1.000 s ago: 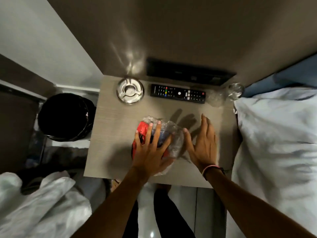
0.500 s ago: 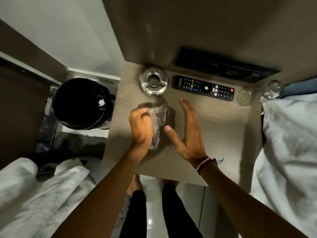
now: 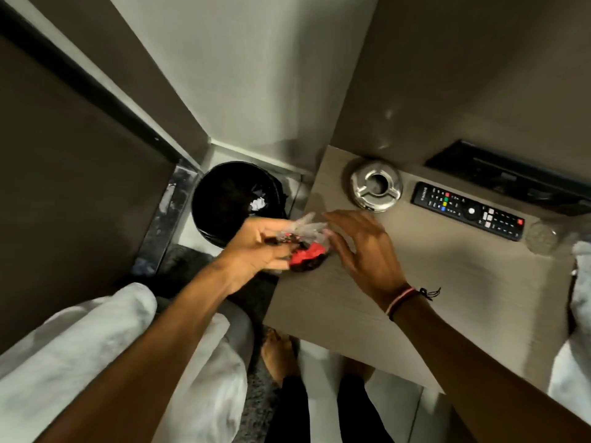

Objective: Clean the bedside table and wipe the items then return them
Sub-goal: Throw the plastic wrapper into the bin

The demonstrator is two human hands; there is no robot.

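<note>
**Wrapper bundle held at the table's left edge**

A crumpled clear wrapper (image 3: 305,243) with red and dark contents sits at the left edge of the table (image 3: 431,282), half over the side. Motion blur and the fingers around it hide what it actually contains. The left hand (image 3: 256,247) is closed on its near side, fingers pinching the plastic. The right hand (image 3: 361,247) is spread, palm down, fingers touching or just beside the bundle's right side; the blur leaves contact unclear. A cord bracelet (image 3: 403,300) circles the right wrist.

Farther back on the table stand a metal ashtray (image 3: 375,186) and, to its right, a black remote (image 3: 468,211). A clear glass (image 3: 540,238) near the right edge is faint and partly covered by white bedding (image 3: 580,302). Beside the table on the floor, a black-lined bin (image 3: 238,199) stands open, its inside too dark to read. White cloth (image 3: 96,346) fills the lower left, cut off by the frame.
</note>
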